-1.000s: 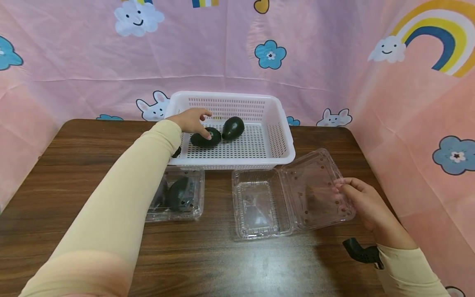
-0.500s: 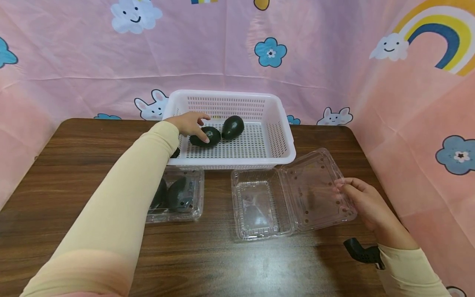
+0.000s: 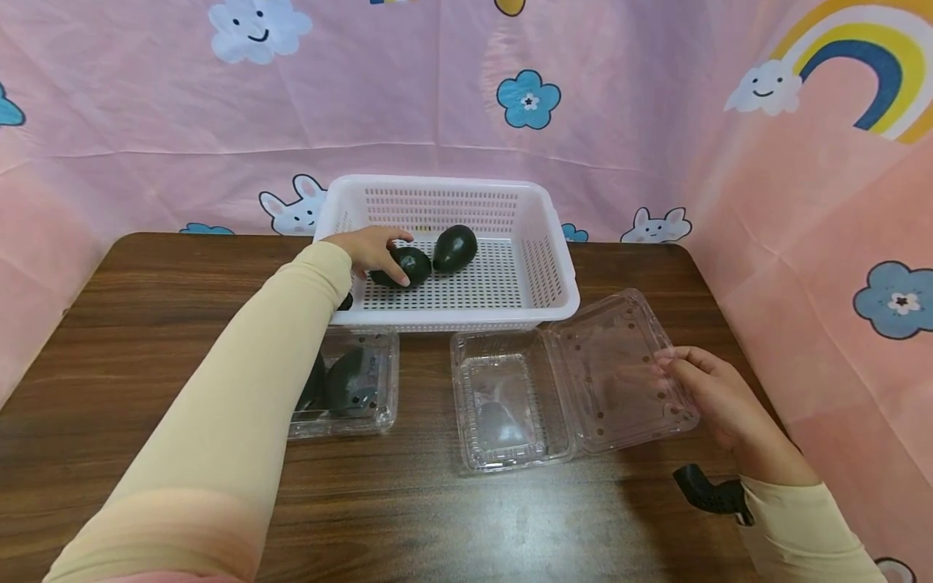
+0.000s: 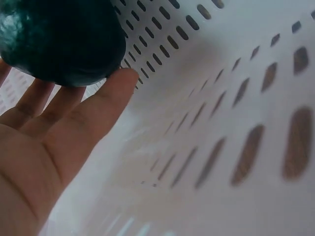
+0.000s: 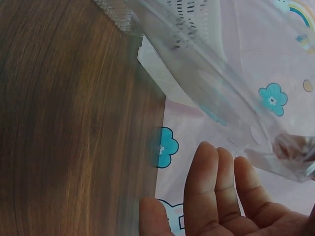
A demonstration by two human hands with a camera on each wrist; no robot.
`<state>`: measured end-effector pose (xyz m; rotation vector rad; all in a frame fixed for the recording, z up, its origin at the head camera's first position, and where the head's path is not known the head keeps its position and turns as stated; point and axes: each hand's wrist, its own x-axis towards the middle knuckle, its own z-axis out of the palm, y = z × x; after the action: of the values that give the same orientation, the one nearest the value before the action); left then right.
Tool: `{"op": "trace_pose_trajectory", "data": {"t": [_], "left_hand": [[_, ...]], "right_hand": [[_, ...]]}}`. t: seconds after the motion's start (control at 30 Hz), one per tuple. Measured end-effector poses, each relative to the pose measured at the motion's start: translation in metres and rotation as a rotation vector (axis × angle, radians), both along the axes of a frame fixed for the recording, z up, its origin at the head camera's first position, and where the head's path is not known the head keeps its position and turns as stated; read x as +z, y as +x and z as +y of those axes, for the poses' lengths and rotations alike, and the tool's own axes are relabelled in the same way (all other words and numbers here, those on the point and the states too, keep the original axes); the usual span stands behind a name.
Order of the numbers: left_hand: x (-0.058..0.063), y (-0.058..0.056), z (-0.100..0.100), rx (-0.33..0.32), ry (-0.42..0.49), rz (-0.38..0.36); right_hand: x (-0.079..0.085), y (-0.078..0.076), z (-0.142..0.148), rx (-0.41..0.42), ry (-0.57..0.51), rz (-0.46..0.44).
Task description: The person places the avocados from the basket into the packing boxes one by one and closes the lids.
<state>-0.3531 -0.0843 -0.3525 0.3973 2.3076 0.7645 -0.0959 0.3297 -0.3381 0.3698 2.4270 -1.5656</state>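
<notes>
My left hand [image 3: 373, 249] reaches into a white slotted basket [image 3: 466, 316]. Its thumb lies on the near side of a dark green avocado [image 3: 415, 265], with the fingers round the other side. Up close in the left wrist view, thumb and fingertips meet the avocado [image 4: 64, 39]. A second avocado [image 3: 455, 248] lies just to its right. At the right, my right hand [image 3: 717, 397] pinches the edge of the raised lid [image 3: 619, 372] of a clear plastic clamshell box [image 3: 503, 405]. Nothing lies in that box. The lid [image 5: 216, 73] slants across the right wrist view.
A closed clamshell [image 3: 386, 417] holding dark avocados [image 3: 348, 380] stands left of the open one, partly hidden by my left sleeve [image 3: 219, 405]. All of it is on a brown wooden table [image 3: 408, 518]. Behind and to the right hangs a pink printed cloth [image 3: 408, 97].
My left hand has lowered slightly, and its thumb and fingers have closed in round the left avocado. The right hand keeps the lid in the same place.
</notes>
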Motion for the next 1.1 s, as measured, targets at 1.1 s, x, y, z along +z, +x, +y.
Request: {"op": "trace_pose_trajectory", "data": {"t": [1.1], "left_hand": [[-0.0108,-0.0081,0.0056,-0.021,-0.144,0.104]], "right_hand": [[-0.0031,-0.0002,-0.0003,0.004,-0.006,-0.009]]}}
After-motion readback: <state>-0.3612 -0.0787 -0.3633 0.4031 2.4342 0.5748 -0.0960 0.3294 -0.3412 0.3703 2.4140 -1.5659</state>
